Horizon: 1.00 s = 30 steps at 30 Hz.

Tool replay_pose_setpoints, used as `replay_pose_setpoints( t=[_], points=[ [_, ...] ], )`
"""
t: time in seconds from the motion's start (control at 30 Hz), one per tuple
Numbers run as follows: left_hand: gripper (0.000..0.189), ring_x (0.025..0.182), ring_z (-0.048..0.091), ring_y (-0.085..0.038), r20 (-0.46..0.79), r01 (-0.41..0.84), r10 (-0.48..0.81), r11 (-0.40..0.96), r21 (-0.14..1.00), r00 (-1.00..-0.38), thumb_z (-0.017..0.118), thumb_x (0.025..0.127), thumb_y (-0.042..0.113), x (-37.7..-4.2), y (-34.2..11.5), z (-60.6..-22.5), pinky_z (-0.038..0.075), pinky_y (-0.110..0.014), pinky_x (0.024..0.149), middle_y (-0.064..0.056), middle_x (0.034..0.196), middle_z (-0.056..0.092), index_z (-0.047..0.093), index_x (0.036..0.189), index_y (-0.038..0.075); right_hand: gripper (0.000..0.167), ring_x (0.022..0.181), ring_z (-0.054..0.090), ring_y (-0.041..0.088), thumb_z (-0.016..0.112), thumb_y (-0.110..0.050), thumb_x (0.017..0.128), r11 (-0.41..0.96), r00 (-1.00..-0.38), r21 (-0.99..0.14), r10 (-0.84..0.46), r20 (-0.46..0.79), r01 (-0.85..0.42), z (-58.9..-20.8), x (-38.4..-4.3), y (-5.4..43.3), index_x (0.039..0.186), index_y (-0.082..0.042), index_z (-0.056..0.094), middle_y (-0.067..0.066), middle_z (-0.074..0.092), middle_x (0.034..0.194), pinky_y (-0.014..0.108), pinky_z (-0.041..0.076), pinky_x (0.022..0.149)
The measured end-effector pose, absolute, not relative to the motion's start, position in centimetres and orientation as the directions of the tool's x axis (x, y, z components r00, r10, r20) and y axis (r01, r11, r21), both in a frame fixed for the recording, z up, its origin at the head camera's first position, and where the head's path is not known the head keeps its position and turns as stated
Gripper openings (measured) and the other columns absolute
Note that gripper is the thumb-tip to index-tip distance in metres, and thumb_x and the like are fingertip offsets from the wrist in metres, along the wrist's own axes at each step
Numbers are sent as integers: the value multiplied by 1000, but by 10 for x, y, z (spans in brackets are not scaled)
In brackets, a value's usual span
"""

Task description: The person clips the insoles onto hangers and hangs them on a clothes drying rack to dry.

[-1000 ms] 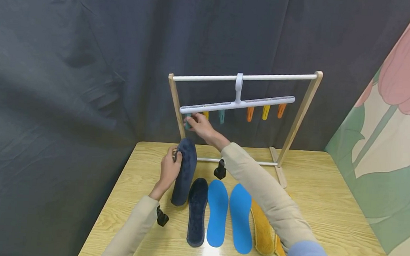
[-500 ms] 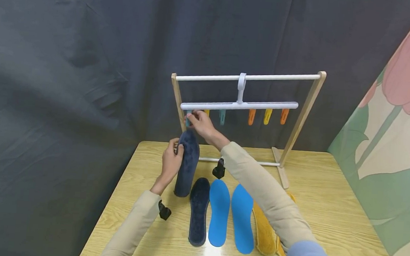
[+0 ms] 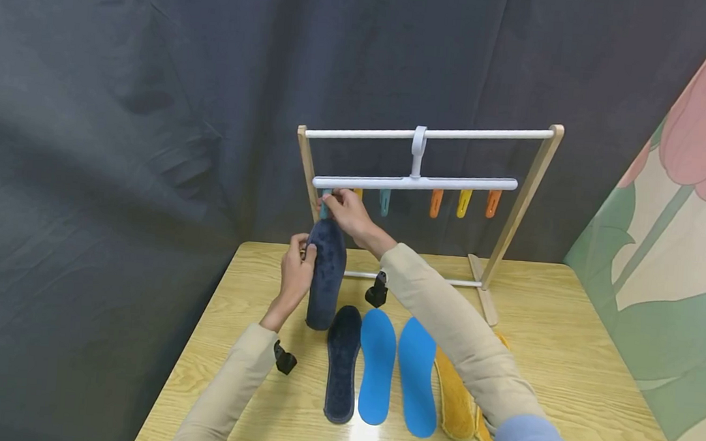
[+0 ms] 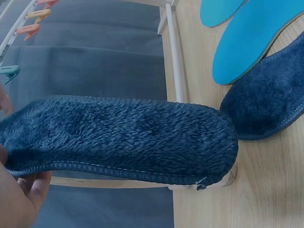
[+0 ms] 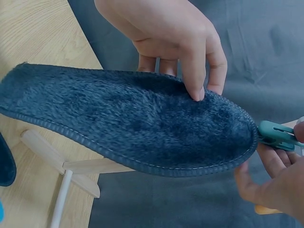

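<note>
A dark blue fuzzy insole (image 3: 327, 273) hangs upright below the left end of a white hanger bar (image 3: 380, 182). My left hand (image 3: 298, 268) holds it by its left edge, thumb on the fuzzy face and fingers behind, as the right wrist view shows. My right hand (image 3: 350, 215) pinches the teal clothespin (image 5: 278, 135) at the bar's left end. The clothespin's tip is right at the insole's upper end. On the table lies a second dark blue insole (image 3: 341, 366), beside two blue insoles (image 3: 376, 369) and yellow fuzzy insoles (image 3: 454, 398) partly covered by my right sleeve.
A wooden rack (image 3: 525, 205) with a white top rod (image 3: 488, 134) carries the hanger. Several other clothespins, such as an orange one (image 3: 436, 203), hang along the bar. A dark curtain (image 3: 150, 131) stands behind the table (image 3: 570, 372).
My left hand has raised the dark insole until its upper end meets the teal clothespin. The hanger bar has swung closer to level. My right hand stays at the clothespin.
</note>
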<state>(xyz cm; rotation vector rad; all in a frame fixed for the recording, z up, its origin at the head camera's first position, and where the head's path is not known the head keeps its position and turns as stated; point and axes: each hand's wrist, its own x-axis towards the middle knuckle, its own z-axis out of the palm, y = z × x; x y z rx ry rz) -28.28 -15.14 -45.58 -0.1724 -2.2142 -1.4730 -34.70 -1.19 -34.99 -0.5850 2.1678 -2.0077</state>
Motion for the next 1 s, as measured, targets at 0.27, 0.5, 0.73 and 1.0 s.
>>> replay_pose_setpoints(
  t=[0.27, 0.5, 0.73, 1.0],
  points=[
    [22, 68, 51, -19, 456, 363, -176, 390, 846, -873, 46, 105, 12, -285, -152, -453, 38, -28, 59, -14, 95, 60, 53, 121, -1, 31, 116, 59, 34, 42, -13, 108, 47, -920, -981, -359, 157, -186, -350, -345, -12, 121, 11, 56, 27, 61, 122, 36, 48, 96],
    [22, 82, 57, -25, 452, 354, -199, 385, 852, -870, 46, 105, 10, -288, -152, -448, 43, -31, 69, -17, 101, 61, 53, 122, -2, 31, 114, 61, 30, 42, -14, 108, 71, -922, -978, -352, 160, -197, -350, -344, -13, 120, 10, 57, 24, 63, 121, 34, 48, 97],
    [24, 78, 56, -22, 474, 379, -200, 379, 845, -858, 47, 104, 11, -291, -151, -444, 41, -28, 67, -14, 97, 61, 53, 124, -2, 33, 113, 61, 30, 43, -14, 107, 79, -931, -979, -333, 152, -188, -349, -343, -13, 128, 10, 54, 24, 63, 122, 34, 48, 97],
    [24, 73, 52, -18, 479, 379, -209, 383, 842, -853, 48, 104, 10, -291, -151, -443, 39, -27, 64, -13, 93, 61, 54, 124, -1, 34, 110, 62, 29, 42, -17, 108, 89, -933, -979, -329, 144, -183, -348, -342, -12, 125, 9, 58, 22, 65, 118, 34, 48, 94]
  ],
)
